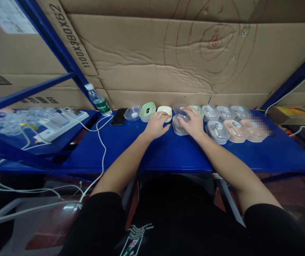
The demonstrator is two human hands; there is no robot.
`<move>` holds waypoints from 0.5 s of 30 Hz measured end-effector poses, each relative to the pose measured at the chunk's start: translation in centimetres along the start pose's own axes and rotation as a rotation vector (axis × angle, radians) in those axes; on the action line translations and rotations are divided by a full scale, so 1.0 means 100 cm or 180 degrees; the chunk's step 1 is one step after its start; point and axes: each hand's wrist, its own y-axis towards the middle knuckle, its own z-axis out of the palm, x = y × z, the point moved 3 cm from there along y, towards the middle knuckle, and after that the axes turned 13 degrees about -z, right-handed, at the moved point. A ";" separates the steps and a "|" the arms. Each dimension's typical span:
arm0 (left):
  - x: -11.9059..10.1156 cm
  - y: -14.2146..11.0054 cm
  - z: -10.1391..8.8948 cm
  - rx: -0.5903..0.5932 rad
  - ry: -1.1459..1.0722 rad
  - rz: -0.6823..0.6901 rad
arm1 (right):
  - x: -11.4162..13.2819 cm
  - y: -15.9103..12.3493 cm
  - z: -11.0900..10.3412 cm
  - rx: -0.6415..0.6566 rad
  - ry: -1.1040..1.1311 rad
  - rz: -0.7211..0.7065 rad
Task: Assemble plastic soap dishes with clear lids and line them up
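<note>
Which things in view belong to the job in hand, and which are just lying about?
Probably in the job:
- cream container, at the left hand
- grey container, at the right hand
- green container
- row of containers on the right

Apparently just lying about:
- water bottle
- dark phone
- white cable

The left hand (156, 125) hides some of the cream box (164, 109). The right hand (194, 122) hides some of the clear box (180, 128). Blurry squares cover part of the pink box (249, 128) at the near right. The top edge cuts off the cardboard (131, 42), and the bottom edge cuts off the black shirt (179, 220).
</note>
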 end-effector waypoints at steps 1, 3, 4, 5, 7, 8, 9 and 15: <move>0.000 0.000 -0.001 -0.0061 0.0038 -0.0019 | -0.001 -0.001 -0.004 -0.0123 0.0066 0.0032; -0.001 0.000 -0.004 -0.0180 0.0134 -0.0020 | -0.005 -0.003 -0.008 -0.0383 0.0284 0.0164; -0.002 0.000 -0.005 -0.0216 0.0180 0.0013 | -0.007 -0.004 -0.008 -0.0511 0.0465 0.0268; -0.003 0.000 -0.006 -0.0223 0.0215 0.0079 | -0.010 -0.004 -0.007 -0.0613 0.0701 0.0390; -0.006 0.000 -0.006 -0.0179 0.0238 0.0269 | -0.016 -0.003 -0.001 -0.0741 0.1228 0.0704; -0.007 0.000 -0.006 -0.0149 0.0230 0.0361 | -0.020 -0.002 0.002 -0.0778 0.1460 0.0885; -0.009 0.000 -0.007 -0.0123 0.0215 0.0431 | -0.024 0.000 0.005 -0.0816 0.1639 0.1067; -0.016 0.000 -0.017 -0.0091 0.0214 0.0283 | -0.041 0.009 0.013 -0.0648 0.1835 0.1447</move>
